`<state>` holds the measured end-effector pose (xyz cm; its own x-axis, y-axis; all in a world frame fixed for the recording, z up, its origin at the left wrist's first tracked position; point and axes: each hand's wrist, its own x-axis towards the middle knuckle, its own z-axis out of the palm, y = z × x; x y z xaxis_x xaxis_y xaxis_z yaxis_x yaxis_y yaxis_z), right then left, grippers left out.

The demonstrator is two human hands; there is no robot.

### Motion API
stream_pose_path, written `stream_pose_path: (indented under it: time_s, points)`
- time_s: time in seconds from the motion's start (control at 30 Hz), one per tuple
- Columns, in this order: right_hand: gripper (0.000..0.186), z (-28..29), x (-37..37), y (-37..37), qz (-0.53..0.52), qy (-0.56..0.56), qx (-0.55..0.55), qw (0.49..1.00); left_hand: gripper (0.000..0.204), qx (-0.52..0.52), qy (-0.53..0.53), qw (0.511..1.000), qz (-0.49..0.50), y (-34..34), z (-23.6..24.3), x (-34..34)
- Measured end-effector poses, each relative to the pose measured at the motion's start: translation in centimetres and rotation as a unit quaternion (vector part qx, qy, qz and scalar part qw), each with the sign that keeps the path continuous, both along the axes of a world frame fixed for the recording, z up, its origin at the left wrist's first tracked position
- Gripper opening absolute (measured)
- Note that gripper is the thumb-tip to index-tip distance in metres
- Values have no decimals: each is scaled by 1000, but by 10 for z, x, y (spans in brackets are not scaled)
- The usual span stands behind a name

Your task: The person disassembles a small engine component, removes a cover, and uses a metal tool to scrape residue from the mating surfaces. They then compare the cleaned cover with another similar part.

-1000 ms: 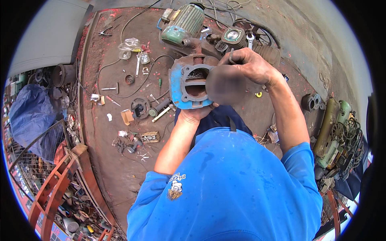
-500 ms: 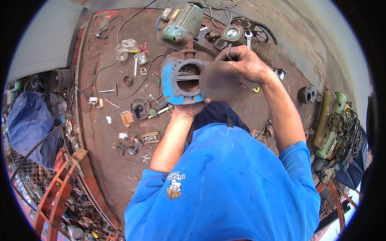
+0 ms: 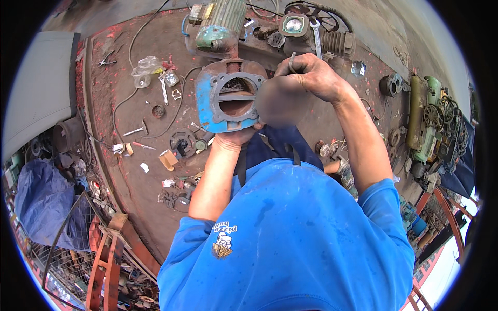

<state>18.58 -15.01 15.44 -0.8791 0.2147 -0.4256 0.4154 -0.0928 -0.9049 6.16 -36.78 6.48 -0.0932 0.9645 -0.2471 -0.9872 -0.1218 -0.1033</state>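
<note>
- Blue-and-grey metal part (image 3: 236, 97), left hand (image 3: 236, 137) and right hand (image 3: 313, 79) all sit slightly farther left in view than a second ago; the green motor (image 3: 220, 28) shifts the same way, so the camera itself appears to turn.
- Clasped along its lower edge by the left hand, the metal part stands in front of the worker, its round, barred opening facing the camera; most left fingers are hidden behind it, and how far they spread cannot be told.
- Curled inward, the right thumb and fingers pinch a thin grey piece (image 3: 291, 62), which points up the view.
- Down and to the left of those right fingertips lies the opening, its crossbar running left to right; the left hand is nearer, touching the part.
- Between opening and right hand, a blurred patch (image 3: 282, 102) hides any contact.
- Beyond the right hand rests a wrench (image 3: 316, 39).
</note>
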Motion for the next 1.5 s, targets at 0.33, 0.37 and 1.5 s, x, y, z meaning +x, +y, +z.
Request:
stream_pose_path:
  time_s: [0.33, 0.37, 1.5]
  points:
    - [39, -39, 13, -3, -40, -4, -128, 991, 82, 39, -89, 994, -57, -23, -78, -57]
    - [39, -52, 19, -4, -48, -13, -153, 987, 83, 32, -98, 993, -60, -28, -92, -61]
    - [39, -639, 93, -2, -159, -130, -155, 966, 79, -199, 43, 970, -131, -73, -826, -28]
